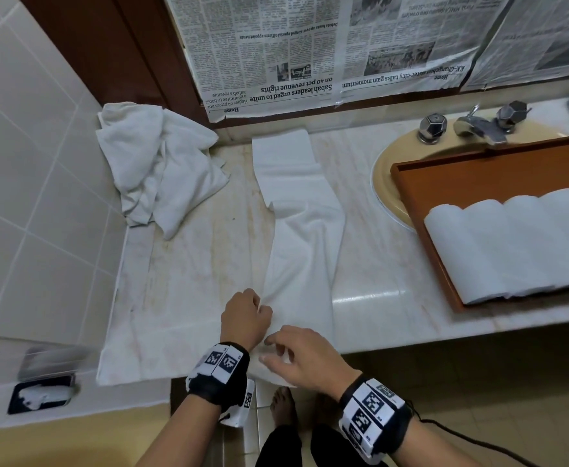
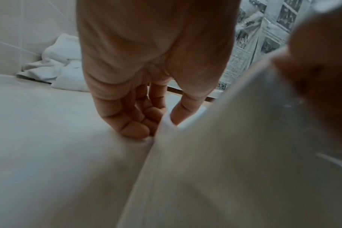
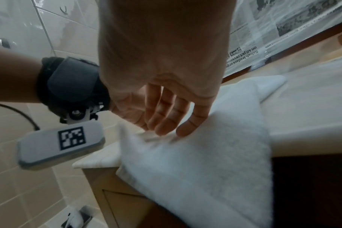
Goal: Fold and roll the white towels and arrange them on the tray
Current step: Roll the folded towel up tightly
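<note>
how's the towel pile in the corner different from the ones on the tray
The towel pile is crumpled and loose, with no set shape; the rolled towels are tight, smooth cylinders. The pile lies heaped on the counter against the tiled wall, while the rolls lie side by side, touching, inside the brown tray that sits over the sink. Both are white towels.

black wrist straps [image 1: 216, 382] — white coded tags, dark trousers [image 1: 278, 446].

Your marble counter [image 1: 189, 284] carries a long folded towel strip [image 1: 305, 237] running front to back, its near end over the edge. Crumpled towel pile [image 1: 155, 170] sits back-left; the tray [image 1: 488, 170] probably rests partly over the sink [image 1: 386, 183].
</note>
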